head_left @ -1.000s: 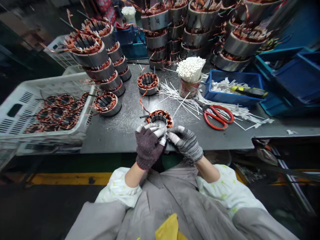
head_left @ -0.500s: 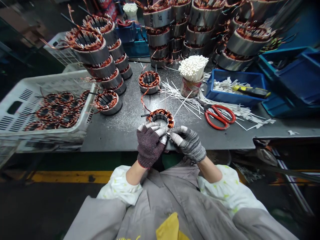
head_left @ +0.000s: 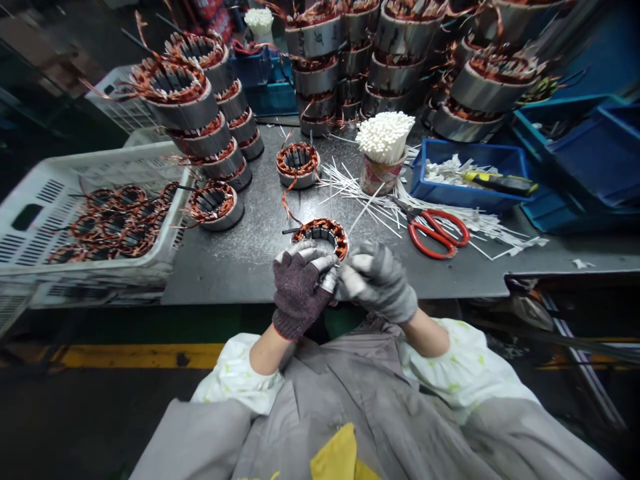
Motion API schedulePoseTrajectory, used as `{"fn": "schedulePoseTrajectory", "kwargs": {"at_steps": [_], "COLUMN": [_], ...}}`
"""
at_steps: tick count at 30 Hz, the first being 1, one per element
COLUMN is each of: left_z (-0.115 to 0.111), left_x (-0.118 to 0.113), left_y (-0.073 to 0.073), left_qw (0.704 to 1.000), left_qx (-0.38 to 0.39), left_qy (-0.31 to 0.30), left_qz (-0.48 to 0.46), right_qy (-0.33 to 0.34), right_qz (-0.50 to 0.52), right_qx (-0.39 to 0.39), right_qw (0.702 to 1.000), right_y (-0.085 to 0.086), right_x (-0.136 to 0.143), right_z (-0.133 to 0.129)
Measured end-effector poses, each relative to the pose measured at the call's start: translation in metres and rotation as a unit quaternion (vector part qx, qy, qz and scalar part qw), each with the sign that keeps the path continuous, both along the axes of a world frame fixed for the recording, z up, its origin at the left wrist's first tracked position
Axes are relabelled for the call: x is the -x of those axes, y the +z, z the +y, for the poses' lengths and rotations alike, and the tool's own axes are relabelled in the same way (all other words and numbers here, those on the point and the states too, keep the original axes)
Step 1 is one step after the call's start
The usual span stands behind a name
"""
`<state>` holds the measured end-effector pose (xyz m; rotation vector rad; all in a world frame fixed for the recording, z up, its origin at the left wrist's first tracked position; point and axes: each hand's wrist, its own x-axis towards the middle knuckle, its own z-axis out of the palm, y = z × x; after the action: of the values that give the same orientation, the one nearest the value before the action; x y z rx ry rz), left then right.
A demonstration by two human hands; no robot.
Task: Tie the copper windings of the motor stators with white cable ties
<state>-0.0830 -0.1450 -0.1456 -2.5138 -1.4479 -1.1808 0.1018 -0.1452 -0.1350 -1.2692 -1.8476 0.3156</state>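
A small motor stator (head_left: 342, 240) with copper windings rests near the table's front edge. My left hand (head_left: 301, 288), in a dark knitted glove with white-covered fingertips, is closed around its near rim. Just right of the stator is my right hand (head_left: 384, 283) in a grey glove. Its thumb and fingers are drawn together and smeared by motion; whatever sits between them is too small to make out. A dark sleeved lead (head_left: 290, 231) sticks out at the stator's left. Behind it stands another stator (head_left: 299, 179) with copper wire trailing toward me.
Red-handled scissors (head_left: 437, 233) lie on the right among loose white sticks (head_left: 357, 200). Beyond are a cup (head_left: 383, 173) of white sticks and a blue bin (head_left: 470, 190) holding scraps and a yellow-black cutter (head_left: 500, 182). Stator stacks (head_left: 183, 113) and a white crate (head_left: 100, 270) stand left.
My right hand has moved slightly right and turned, its fingers now blurred. My left hand and the stator have stayed in nearly the same place.
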Motion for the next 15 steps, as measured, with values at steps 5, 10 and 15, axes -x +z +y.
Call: {"fn": "schedulePoseTrajectory", "kwargs": {"at_steps": [5, 10, 15], "left_z": [-0.001, -0.003, -0.001], "left_x": [0.000, 0.007, 0.012], "left_y": [0.001, 0.001, -0.002], "left_qw": [0.999, 0.998, 0.997], "left_qx": [0.024, 0.005, -0.011], "left_qy": [0.006, -0.020, -0.007], "left_qz": [0.021, 0.053, 0.072], "right_qy": [0.025, 0.196, 0.140], "right_qz": [0.155, 0.111, 0.367], "right_qx": [0.104, 0.237, 0.343], "right_qw": [0.982, 0.945, 0.853], "right_y": [0.010, 0.008, -0.017], "right_x": [-0.017, -0.017, 0.002], "right_z": [0.001, 0.011, -0.002]}}
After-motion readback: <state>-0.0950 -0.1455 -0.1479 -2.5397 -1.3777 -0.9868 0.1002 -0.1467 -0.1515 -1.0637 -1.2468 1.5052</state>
